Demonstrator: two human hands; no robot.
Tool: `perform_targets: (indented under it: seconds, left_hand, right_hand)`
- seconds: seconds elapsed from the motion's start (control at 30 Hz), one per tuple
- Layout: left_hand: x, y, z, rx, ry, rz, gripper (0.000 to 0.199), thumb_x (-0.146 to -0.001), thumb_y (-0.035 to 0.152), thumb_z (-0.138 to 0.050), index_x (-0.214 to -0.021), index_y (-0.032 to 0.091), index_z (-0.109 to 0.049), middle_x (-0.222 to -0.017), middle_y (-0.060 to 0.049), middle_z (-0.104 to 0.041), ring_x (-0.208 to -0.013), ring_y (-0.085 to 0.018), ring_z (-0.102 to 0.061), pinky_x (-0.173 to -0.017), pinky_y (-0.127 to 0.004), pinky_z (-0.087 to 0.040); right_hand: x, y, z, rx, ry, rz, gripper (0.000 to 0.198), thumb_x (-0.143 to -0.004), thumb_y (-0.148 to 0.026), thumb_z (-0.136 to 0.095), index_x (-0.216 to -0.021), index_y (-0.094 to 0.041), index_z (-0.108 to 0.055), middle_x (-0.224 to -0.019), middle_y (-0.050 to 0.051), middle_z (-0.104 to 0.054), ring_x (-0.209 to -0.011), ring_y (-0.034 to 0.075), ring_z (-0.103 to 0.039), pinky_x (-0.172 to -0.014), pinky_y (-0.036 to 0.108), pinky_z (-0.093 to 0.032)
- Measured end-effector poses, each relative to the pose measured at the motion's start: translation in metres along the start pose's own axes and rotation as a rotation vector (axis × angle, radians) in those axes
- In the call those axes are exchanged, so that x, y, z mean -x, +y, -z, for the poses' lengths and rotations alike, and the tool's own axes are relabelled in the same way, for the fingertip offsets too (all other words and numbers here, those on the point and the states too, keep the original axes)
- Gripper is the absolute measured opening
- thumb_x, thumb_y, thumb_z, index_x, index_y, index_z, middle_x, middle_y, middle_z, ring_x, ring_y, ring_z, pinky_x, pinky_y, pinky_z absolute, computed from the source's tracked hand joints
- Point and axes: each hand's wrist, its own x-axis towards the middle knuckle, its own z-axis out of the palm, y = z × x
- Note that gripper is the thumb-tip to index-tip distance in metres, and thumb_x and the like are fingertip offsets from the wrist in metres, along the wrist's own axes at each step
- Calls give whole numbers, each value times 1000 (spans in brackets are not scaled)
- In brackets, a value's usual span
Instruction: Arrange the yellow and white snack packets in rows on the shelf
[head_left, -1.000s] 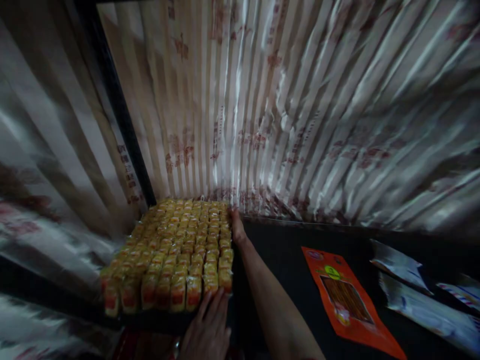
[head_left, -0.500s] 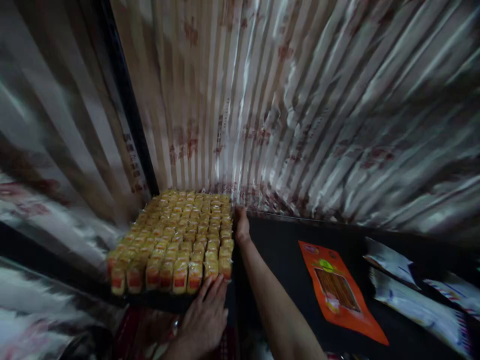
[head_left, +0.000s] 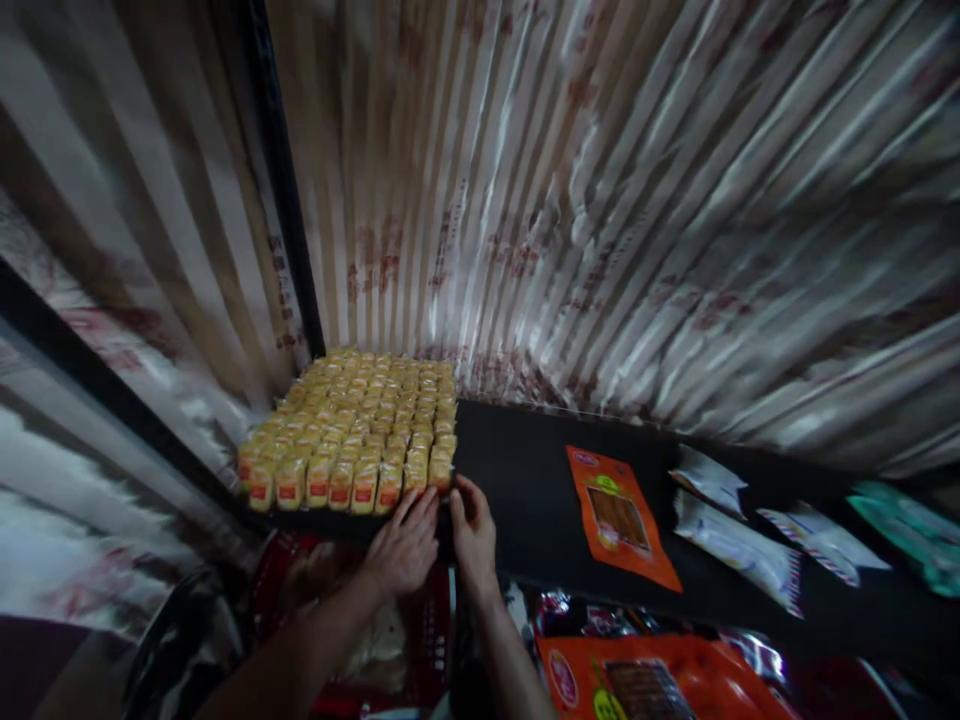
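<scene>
Two hands [head_left: 409, 545] [head_left: 474, 535], yellow packets [head_left: 367, 430], black shelf [head_left: 517, 470]

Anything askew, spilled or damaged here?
No spill or damage is evident. The yellow packets stand in close rows, the left hand and right hand near their front right corner. By contrast, the orange bag and white packets on the black shelf lie slanted and loosely spaced, so look slightly askew.

Shop interior, as indicated by a black shelf [head_left: 517, 470] bearing wrapped snacks [head_left: 360, 420] in close rows and an orange packet [head_left: 619, 520].
</scene>
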Motion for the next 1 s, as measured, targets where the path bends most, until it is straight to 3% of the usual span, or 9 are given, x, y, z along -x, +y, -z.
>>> perform_targets:
  seconds: [0.17, 0.33, 0.57, 0.73, 0.8, 0.9, 1.0]
  left_hand:
    - [1, 1, 11, 19, 26, -8, 41, -92, 29, -37, -125, 11, -53, -136, -6, -51, -138, -17, -27, -117, -37, -8]
    - [15, 10, 21, 49, 65, 174, 38, -91, 29, -38, -121, 13, -57, -133, -7, -54, -133, -20, -36, -113, -40, -21]
    - [25, 14, 20, 52, -5, 246, 43, -91, 29, -37, -125, 8, -54, -134, -12, -52, -131, -22, -38, -106, -37, -33]
    - [42, 18, 33, 190, -102, 254, 40, -89, 22, -35, -122, 10, -56, -131, -12, -55, -131, -21, -37, -103, -36, -37]
    - [62, 21, 38, 247, -129, 247, 38, -88, 20, -37, -118, 12, -59, -125, -11, -59, -129, -21, -40, -102, -37, -38]
    - [100, 24, 41, 270, -156, 287, 37, -85, 17, -39, -115, 15, -60, -123, -10, -60, -125, -22, -44, -102, -39, -38]
    - [129, 22, 37, 297, -277, 371, 37, -80, 14, -45, -113, 17, -61, -122, -9, -60, -122, -24, -47, -101, -41, -40]
  right_hand:
    - [4, -2, 4, 81, -92, 49, 39, -76, -41, -60, -109, -20, -62, -112, 9, -63, -102, 23, -58, -95, 40, -43]
    - [18, -12, 12, 119, -50, 156, 32, -78, -39, -57, -105, -22, -64, -108, 8, -63, -100, 22, -57, -94, 40, -43]
    - [25, -14, 8, 222, -216, 228, 30, -79, -33, -54, -103, -22, -68, -112, 9, -60, -107, 22, -54, -99, 39, -40]
    - [50, -29, 6, 249, -107, 267, 24, -80, -32, -52, -94, -22, -69, -99, 7, -60, -98, 21, -55, -93, 38, -42]
    - [71, -31, 4, 220, -145, 278, 22, -82, -32, -51, -91, -22, -68, -93, 6, -61, -94, 21, -56, -90, 37, -43]
    - [104, -17, -1, 170, -332, 185, 19, -83, -32, -52, -84, -25, -70, -89, 5, -64, -90, 20, -58, -86, 35, -45]
    - [125, 20, -6, 157, -409, -67, 16, -77, -33, -59, -84, -26, -71, -89, 4, -66, -88, 22, -60, -82, 35, -46]
